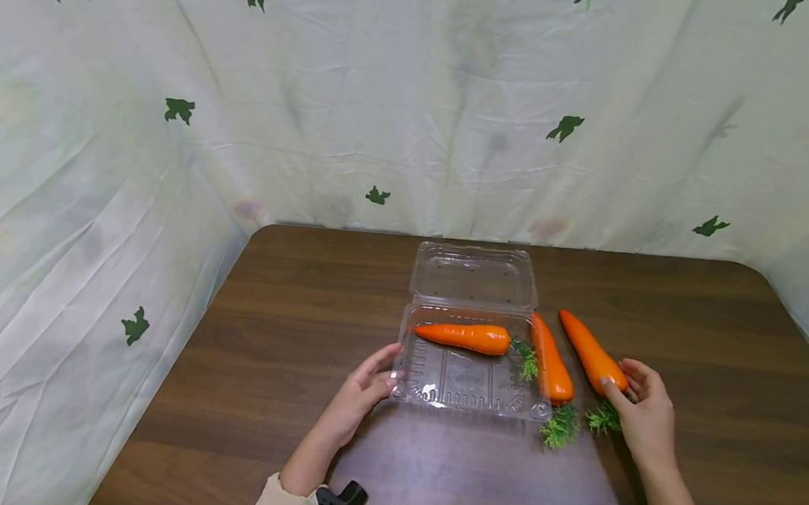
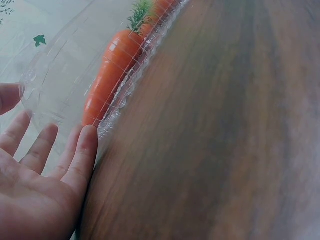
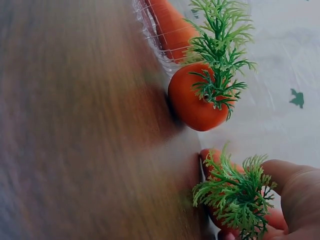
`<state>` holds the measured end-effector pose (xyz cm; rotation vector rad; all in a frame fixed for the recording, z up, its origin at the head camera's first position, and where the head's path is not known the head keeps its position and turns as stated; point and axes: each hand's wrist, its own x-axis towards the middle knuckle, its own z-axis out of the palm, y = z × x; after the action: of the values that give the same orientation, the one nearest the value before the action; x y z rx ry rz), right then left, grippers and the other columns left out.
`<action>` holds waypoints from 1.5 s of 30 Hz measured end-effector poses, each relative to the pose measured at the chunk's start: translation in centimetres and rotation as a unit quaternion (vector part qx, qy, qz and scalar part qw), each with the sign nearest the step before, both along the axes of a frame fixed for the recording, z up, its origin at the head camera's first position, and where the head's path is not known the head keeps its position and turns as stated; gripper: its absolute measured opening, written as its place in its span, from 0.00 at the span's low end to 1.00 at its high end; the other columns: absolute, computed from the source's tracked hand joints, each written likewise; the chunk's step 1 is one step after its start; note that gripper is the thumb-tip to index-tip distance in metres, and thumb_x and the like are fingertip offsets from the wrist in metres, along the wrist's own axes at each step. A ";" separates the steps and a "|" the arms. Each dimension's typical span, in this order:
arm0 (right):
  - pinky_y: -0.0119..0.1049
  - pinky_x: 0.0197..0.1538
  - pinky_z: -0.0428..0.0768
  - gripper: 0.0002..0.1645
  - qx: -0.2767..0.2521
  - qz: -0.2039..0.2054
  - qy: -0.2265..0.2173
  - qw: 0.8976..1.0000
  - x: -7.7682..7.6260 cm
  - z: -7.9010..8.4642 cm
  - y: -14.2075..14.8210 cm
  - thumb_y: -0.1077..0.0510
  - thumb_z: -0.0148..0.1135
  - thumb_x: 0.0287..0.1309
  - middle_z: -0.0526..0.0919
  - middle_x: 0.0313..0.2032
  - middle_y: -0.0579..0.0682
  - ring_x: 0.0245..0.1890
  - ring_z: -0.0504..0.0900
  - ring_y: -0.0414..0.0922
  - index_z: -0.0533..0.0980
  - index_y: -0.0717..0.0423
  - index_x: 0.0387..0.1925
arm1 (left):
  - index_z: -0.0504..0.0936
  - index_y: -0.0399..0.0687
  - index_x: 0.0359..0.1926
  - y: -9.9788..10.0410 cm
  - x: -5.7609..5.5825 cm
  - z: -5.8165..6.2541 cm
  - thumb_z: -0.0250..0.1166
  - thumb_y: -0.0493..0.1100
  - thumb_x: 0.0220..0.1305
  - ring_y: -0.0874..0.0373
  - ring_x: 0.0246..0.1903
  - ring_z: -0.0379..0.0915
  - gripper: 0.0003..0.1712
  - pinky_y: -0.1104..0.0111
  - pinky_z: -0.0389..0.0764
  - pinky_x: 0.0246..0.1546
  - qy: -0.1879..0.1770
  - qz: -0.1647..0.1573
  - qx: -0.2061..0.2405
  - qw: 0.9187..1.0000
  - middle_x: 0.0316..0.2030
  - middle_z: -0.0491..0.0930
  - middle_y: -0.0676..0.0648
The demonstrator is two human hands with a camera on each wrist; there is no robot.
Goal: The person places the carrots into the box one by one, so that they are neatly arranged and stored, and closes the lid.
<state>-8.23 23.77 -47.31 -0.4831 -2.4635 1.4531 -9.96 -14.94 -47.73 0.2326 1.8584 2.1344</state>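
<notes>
A glossy carrot (image 1: 465,337) with a green leafy top lies crosswise in the clear plastic clamshell box (image 1: 466,381), whose lid (image 1: 473,277) is folded back. At the box's left edge is my left hand (image 1: 363,395), its fairly straight fingers touching the side; the left wrist view shows the fingertips against the clear wall. On the right, my right hand (image 1: 646,410) grips a second carrot (image 1: 590,350) near its leafy end, thumb on one side and fingers on the other. A third carrot (image 1: 556,371) lies between that one and the box, close along the box's right wall.
The brown wooden table (image 1: 272,291) runs back to a white curtain (image 1: 424,131) with green leaf prints. Leafy tops (image 1: 560,427) of the loose carrots point toward the table's front. A dark device (image 1: 341,501) is worn at the left wrist.
</notes>
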 end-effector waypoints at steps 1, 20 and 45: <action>0.14 0.41 0.65 0.30 -0.001 0.001 -0.006 1.000 0.0 0.0 0.0 0.54 0.59 0.56 0.69 0.52 0.60 0.43 0.69 0.32 0.63 0.64 0.57 | 0.59 0.43 0.65 0.0 0.0 0.0 0.53 0.35 0.63 0.43 0.54 0.63 0.29 0.68 0.69 0.47 0.000 0.000 0.000 1.000 0.64 0.55 0.43; 0.17 0.29 0.68 0.31 0.024 -0.040 -0.026 0.999 0.2 0.1 0.1 0.50 0.63 0.51 0.75 0.43 0.60 0.29 0.67 0.25 0.69 0.64 0.52 | 0.59 0.44 0.65 0.0 -0.1 -0.1 0.54 0.36 0.63 0.43 0.54 0.63 0.29 0.68 0.69 0.46 0.005 -0.002 -0.001 1.000 0.63 0.55 0.43; 0.19 0.28 0.68 0.23 -0.175 -0.125 0.159 0.964 -0.1 0.7 -0.5 0.66 0.65 0.47 0.76 0.41 0.45 0.41 0.69 0.40 0.74 0.60 0.49 | 0.59 0.42 0.64 0.0 0.0 -0.1 0.54 0.35 0.63 0.42 0.53 0.63 0.29 0.69 0.68 0.46 0.004 0.000 -0.005 1.000 0.63 0.55 0.41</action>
<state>-8.29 23.27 -46.60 -0.5520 -1.8358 1.7083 -9.97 -14.98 -47.85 0.2395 1.8732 2.1260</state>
